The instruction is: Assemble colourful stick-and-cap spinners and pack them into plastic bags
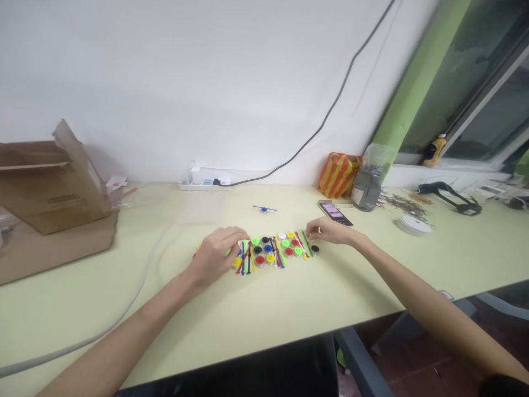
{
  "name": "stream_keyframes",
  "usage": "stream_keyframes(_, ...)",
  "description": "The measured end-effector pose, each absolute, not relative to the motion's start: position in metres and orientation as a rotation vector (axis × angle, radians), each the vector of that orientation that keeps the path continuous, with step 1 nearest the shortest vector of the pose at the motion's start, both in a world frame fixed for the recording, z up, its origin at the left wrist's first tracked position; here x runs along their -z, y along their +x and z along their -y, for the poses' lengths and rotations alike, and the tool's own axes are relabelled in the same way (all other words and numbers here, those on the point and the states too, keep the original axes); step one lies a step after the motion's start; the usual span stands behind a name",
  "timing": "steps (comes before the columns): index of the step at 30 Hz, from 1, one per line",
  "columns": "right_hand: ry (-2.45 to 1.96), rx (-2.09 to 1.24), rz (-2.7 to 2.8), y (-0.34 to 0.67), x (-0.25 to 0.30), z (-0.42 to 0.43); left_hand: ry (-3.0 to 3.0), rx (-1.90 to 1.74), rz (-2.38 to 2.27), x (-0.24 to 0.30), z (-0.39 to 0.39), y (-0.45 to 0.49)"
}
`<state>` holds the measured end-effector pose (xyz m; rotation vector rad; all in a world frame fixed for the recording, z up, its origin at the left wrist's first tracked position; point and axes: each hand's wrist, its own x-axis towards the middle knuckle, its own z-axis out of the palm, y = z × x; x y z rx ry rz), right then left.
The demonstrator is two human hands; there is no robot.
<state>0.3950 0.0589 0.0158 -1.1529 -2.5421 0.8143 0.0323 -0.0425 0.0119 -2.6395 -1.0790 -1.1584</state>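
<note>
A row of small colored round discs [260,260] on clear bases and bundles of thin plastic arrows [278,252] lies on the pale yellow table. My left hand [215,252] bends over the row's left end, its fingers pressed together on the pieces there. What those fingers grip is hidden. At the right end, my right hand [326,230] is curled in a pinch beside green arrows [305,240] and a black disc [315,249]; anything within the pinch is too small to make out. Behind the row sits a lone blue spinner [264,209] with its arrow lying crosswise.
At the left stands an open cardboard box [74,193]. Along the wall are a power strip [202,182] and a striped bag [338,175]. A phone [334,213] lies behind my right hand, and a white roll [414,225] sits further right. A pale cable [136,292] crosses the left side.
</note>
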Motion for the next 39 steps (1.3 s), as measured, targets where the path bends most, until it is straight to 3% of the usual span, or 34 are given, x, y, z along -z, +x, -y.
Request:
stream_keyframes(9, -1.351, -0.695, 2.48, 0.394, -0.04, -0.071, -2.661, 1.118, 0.987, -0.012, 0.042, 0.032)
stream_keyframes(16, -0.548, -0.606, 2.439, 0.272, -0.077, 0.002, -2.587, 1.221, 1.017, -0.015, 0.048, 0.038)
stream_keyframes(21, -0.419, -0.609, 2.282, 0.227, -0.062, 0.011, -2.458, 1.304, 1.103, -0.012, 0.041, 0.031)
stream_keyframes(30, -0.918, -0.525, 2.123, 0.332, -0.024, -0.044, -2.553, 1.21, 1.055, -0.012, 0.043, 0.035)
stream_keyframes(39, -1.047, -0.873, 2.442, 0.381, -0.018, -0.055, -2.545, 1.194, 1.143, -0.007, 0.038, 0.029)
